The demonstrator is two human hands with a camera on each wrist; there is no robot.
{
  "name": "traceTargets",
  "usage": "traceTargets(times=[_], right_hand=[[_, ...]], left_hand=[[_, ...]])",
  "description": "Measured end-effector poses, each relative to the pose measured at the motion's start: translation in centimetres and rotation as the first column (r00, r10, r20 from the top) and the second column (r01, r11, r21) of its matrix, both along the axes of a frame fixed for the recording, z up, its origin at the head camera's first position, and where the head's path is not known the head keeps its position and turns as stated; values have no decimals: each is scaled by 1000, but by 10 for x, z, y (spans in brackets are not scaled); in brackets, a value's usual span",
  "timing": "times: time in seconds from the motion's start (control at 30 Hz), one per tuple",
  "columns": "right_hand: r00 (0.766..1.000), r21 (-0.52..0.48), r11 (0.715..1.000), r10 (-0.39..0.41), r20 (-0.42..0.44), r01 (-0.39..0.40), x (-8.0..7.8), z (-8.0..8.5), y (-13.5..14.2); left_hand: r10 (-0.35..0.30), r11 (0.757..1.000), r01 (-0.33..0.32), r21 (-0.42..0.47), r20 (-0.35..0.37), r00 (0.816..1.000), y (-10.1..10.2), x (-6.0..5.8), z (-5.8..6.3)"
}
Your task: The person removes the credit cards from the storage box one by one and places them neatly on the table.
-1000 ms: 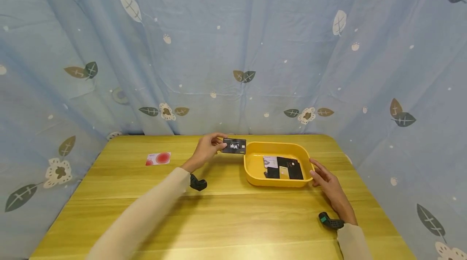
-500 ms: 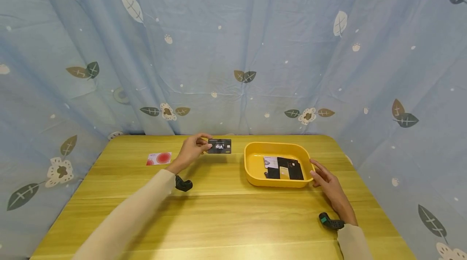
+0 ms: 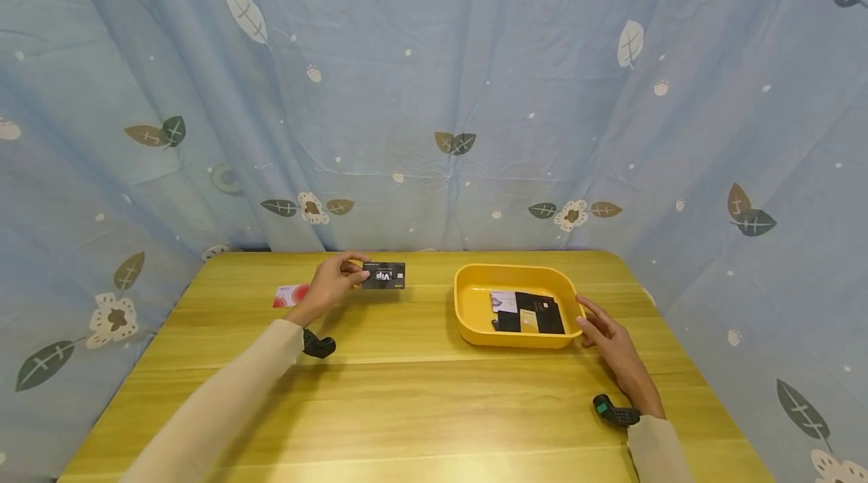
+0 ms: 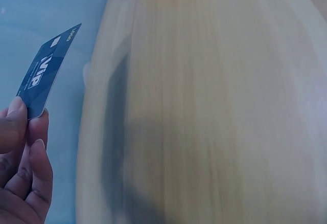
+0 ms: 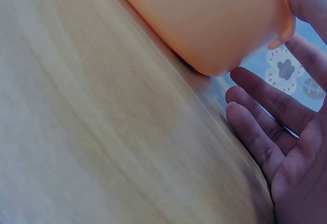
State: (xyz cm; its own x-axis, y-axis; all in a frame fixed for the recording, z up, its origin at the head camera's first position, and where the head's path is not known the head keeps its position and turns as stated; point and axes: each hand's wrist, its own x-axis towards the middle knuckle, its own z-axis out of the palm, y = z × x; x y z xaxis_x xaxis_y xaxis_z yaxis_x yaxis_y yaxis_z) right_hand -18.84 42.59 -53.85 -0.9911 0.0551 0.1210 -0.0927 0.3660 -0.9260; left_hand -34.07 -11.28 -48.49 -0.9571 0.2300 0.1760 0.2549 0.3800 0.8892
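My left hand (image 3: 325, 285) pinches a black VIP card (image 3: 383, 276) by its left edge, held up over the back of the table. In the left wrist view the card (image 4: 47, 73) tilts upward, gripped between thumb and fingers. My right hand (image 3: 610, 340) rests against the right rim of a yellow bin (image 3: 518, 341), fairly straight fingertips touching it. In the right wrist view, fingers (image 5: 271, 98) lie loosely extended beside the bin's wall (image 5: 214, 19). Inside the bin are several cards, among them a white card (image 3: 503, 301) and a gold card (image 3: 528, 321).
A white card with red circles (image 3: 291, 295) lies on the wooden table (image 3: 420, 408) at the left, partly covered by my left hand. A blue patterned curtain (image 3: 380, 91) hangs behind the table and along both sides.
My left hand has moved left, away from the bin, carrying the VIP card, and now partly covers the card with red circles. The right hand and the bin have stayed put.
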Motion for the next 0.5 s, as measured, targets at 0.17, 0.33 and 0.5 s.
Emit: traceTargets(times=[0.17, 0.33, 0.5], right_hand=[[1000, -4, 1000, -3, 4, 3, 1, 0, 0], [1000, -4, 1000, -7, 8, 7, 0, 0, 0], [1000, -3, 1000, -12, 5, 12, 0, -1, 1]], left_hand=[[29, 999, -28, -44, 34, 999, -17, 0, -2], [59, 994, -53, -94, 64, 996, -34, -1, -8], [66, 991, -61, -118, 43, 997, -47, -2, -16]])
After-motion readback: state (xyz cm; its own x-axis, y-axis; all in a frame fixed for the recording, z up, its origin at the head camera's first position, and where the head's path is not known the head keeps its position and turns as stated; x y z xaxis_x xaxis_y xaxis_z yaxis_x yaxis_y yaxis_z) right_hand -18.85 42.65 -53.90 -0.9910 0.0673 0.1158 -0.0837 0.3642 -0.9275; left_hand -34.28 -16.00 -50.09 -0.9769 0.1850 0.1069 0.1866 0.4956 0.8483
